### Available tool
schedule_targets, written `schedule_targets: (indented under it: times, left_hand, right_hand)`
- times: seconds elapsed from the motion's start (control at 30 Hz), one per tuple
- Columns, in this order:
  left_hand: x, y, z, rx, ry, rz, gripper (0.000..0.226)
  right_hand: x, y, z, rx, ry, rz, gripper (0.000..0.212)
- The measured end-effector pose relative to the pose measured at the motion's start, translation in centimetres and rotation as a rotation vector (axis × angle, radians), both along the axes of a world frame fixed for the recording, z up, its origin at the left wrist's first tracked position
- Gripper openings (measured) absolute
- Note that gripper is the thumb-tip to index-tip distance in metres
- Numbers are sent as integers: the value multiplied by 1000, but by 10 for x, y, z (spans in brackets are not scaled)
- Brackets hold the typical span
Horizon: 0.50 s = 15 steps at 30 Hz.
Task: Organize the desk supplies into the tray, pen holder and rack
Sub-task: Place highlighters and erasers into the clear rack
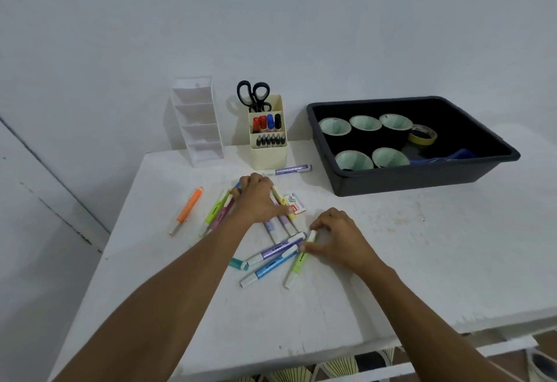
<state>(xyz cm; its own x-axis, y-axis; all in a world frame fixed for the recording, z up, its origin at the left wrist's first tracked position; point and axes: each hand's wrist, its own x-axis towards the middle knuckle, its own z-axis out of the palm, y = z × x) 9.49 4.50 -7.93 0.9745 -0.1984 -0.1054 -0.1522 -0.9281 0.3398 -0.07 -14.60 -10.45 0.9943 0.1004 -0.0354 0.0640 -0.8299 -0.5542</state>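
Highlighters (272,253) lie loose at the centre of the bench (391,261), several crossed over one another.

- Left hand (256,197): set over the far cluster (215,211), fingers curled round several barrels at once. How many are truly held cannot be told.
- Right hand (340,240): the cap end of the pale green highlighter (298,264) is pinched between thumb and fingertips. Its tail rests on the bench, just beside a blue one.
- From the hands, the rack (197,122) stands at 11 o'clock, the pen holder (268,146) at 12 and the tray (413,176) at 2.

Risks noted:
- Round barrels gathered in one grip are likely to slip on lifting and roll toward the near edge at 6 o'clock.
- A pinch at one end lets the pen swing, so its neighbours may be knocked.
- The staple box (297,205), touching the left thumb, may be dragged along.
- The orange highlighter (190,209) at 9 o'clock and the purple one (289,169) at the holder's foot may be overlooked.
- The rack looks light and may be pushed back or tipped if pens are forced in.
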Motion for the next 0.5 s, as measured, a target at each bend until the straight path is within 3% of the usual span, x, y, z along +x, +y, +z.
schedule_targets:
  times: [0.07, 0.2, 0.33, 0.5]
  left_hand:
    - [1, 0, 2, -180, 1, 57, 70]
    - [0, 4, 16, -720, 39, 116, 40]
    - [-3, 13, 29, -939, 9, 112, 37]
    - [-2, 31, 31, -1043, -25, 134, 39]
  right_hand:
    - [2, -3, 3, 69, -7, -15, 38]
    - [10, -10, 11, 189, 14, -40, 35]
    - [12, -13, 16, -32, 68, 51, 62]
    - [16, -19, 20, -35, 63, 211, 26]
